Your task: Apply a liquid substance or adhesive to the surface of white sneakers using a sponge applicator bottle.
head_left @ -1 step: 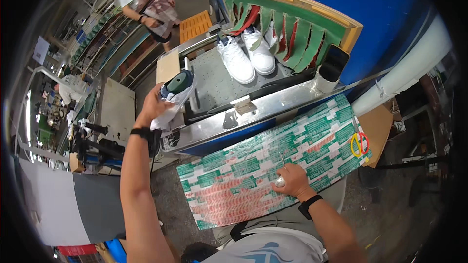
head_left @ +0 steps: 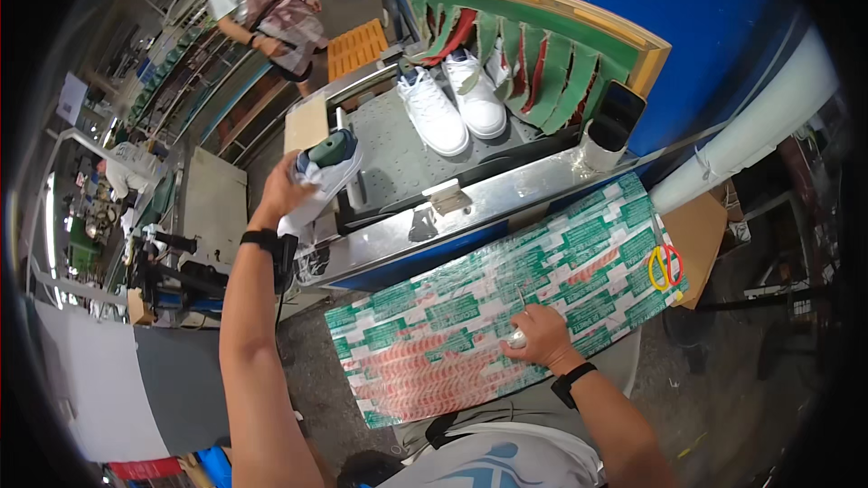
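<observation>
At the left end of the metal conveyor, my left hand is closed on a white sneaker. A green shoe last fills its dark-lined opening, and part of the shoe is hidden by my fingers. My right hand is closed over the covered board, round a small tool with a pale rounded end. A thin shaft seems to stick out ahead of the fingers; its exact kind is unclear. Two more white sneakers stand side by side on the grey conveyor belt, their heels by the hanging strips.
Green and red strips hang across the wood-framed opening. A phone leans by a white cup-like holder. Yellow and red scissors lie on the green-and-white covered board. Another person stands beyond an orange slatted stool.
The sneaker in my left hand has tilted, with its opening turned more to the right. My right hand keeps its grip over the board. The person in the background has shifted slightly.
</observation>
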The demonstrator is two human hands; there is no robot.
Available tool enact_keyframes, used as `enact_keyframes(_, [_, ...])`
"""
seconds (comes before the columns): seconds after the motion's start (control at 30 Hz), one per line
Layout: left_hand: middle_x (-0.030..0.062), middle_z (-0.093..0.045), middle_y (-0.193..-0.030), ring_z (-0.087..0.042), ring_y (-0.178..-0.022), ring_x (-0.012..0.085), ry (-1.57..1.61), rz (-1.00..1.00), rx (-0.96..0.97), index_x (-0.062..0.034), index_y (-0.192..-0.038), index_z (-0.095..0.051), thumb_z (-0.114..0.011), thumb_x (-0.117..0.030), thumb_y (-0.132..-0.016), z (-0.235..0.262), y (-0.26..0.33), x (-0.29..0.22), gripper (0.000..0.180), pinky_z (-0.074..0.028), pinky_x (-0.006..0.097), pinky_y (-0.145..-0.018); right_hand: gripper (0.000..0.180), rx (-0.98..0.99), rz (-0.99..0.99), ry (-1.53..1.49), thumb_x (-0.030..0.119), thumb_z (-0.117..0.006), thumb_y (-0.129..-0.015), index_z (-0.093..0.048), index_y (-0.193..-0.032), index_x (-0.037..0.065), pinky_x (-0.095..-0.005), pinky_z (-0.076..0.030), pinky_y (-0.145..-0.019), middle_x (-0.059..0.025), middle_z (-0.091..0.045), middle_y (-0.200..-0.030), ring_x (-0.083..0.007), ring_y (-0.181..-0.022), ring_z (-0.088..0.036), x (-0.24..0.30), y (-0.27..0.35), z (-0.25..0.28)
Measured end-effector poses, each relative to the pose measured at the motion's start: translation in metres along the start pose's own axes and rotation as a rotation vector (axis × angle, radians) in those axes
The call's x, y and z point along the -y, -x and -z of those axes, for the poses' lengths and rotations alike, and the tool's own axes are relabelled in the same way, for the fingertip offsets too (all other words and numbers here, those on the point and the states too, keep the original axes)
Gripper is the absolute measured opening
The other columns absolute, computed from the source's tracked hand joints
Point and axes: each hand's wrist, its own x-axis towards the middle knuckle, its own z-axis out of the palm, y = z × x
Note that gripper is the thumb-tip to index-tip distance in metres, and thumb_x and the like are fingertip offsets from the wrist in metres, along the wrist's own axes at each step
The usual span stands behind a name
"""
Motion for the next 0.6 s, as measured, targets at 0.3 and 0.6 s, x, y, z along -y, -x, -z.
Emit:
enact_keyframes(0.3, [0.033, -0.076, -0.134, -0.075, -0.122, 0.0424, 0.232, 0.212, 0.11, 0.0173, -0.152, -0.06, -0.093, -0.049, -0.089, -0.175, -0.115, -0.223, 0.097, -0.056, 0.049, -0.108, 0.045, 0.045, -0.044, 0.038, 0.051, -0.093, -0.075, -0.073, -0.093, 0.015, -0.0411, -0.058, -0.076, -0.0069, -0.061, -0.091, -0.0281, -0.083, -0.069, -0.011, 0.008, 0.012])
enact_keyframes(0.6, [0.0145, -0.082, -0.108, -0.076, -0.092, 0.019, 0.385, 0.528, -0.08, 0.012, -0.116, -0.079, -0.099, -0.047, -0.084, -0.27, -0.211, -0.164, 0.07, -0.059, 0.038, -0.075, 0.046, -0.007, -0.024, -0.01, 0.055, -0.092, -0.076, -0.074, -0.094, 0.016, -0.0383, -0.057, -0.074, -0.0064, -0.065, -0.092, -0.0259, -0.081, -0.069, -0.005, -0.001, 0.009])
